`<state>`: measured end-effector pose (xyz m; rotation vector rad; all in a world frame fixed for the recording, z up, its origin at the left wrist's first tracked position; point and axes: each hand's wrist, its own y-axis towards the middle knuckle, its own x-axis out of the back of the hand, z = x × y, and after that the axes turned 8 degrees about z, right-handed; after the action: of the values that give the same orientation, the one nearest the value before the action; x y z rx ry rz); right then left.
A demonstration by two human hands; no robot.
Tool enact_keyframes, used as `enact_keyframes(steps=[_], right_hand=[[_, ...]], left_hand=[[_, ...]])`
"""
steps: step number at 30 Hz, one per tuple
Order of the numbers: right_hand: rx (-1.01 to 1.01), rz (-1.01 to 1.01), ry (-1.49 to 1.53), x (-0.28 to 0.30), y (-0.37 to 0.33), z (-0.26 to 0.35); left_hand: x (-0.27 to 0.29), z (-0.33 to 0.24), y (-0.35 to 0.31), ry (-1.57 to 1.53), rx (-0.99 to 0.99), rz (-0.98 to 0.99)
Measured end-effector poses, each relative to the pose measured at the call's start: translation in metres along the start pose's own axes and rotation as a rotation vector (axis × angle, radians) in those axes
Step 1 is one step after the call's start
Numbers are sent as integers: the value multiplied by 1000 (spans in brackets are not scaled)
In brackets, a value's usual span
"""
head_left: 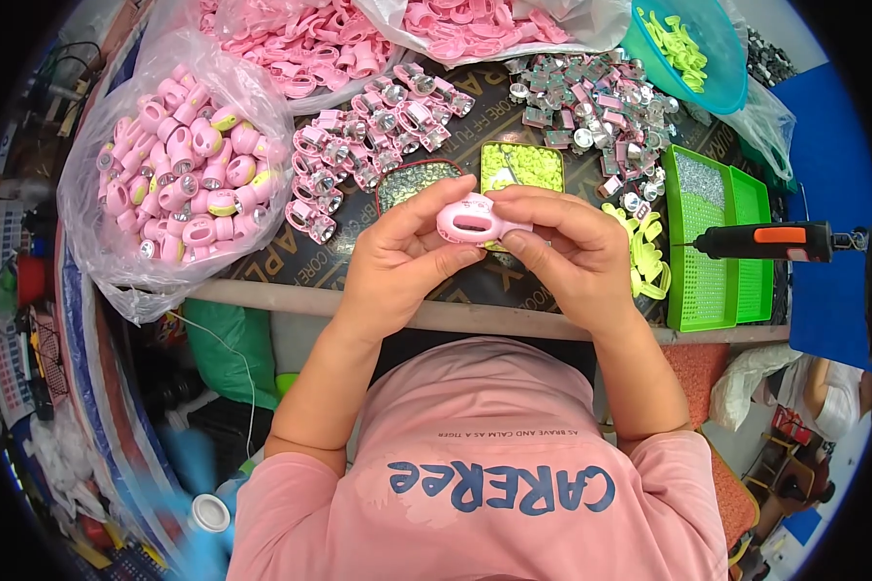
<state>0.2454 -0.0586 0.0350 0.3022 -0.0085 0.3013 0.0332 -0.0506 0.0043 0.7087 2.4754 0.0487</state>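
Evidently the pink casing is held up over the near edge of the table, midway between left and right, its oblong slot facing up. The left hand is clamped on its left end between thumb and fingers; the right hand pinches its right end the same way. Fingertips cover both ends, and any tiny marks on the casing are too small to make out.

Just beyond stands a tin of yellow-green pieces, its near side hidden by the hands. Left of it, a red-rimmed container of small metal bits is partly covered by the left hand.

Pale lettering is printed across the table's dark cover, broken up by the things lying on it. Large dark blue lettering, with a smaller line beyond it, shows upside down on the person's pink shirt.

Farther left, a clear bag bulges with pink assembled pieces. On the right, an orange-and-black driver points left across green baskets; its fitting fades into the dark rim. At the far edge, heaped pink parts are cut off.
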Motion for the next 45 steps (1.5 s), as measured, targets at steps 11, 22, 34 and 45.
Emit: enact_keyframes(steps=[11, 22, 34, 45], right_hand=[[122, -15, -233, -6, 6, 1], [126, -16, -319, -5, 7, 5], [164, 102, -453, 0, 9, 9], [228, 94, -503, -1, 10, 2]], left_hand=[[-6, -11, 4, -9, 20, -29], [1, -4, -1, 120, -16, 14], [7, -2, 0, -79, 31, 9], [3, -1, -1, 2, 0, -31]])
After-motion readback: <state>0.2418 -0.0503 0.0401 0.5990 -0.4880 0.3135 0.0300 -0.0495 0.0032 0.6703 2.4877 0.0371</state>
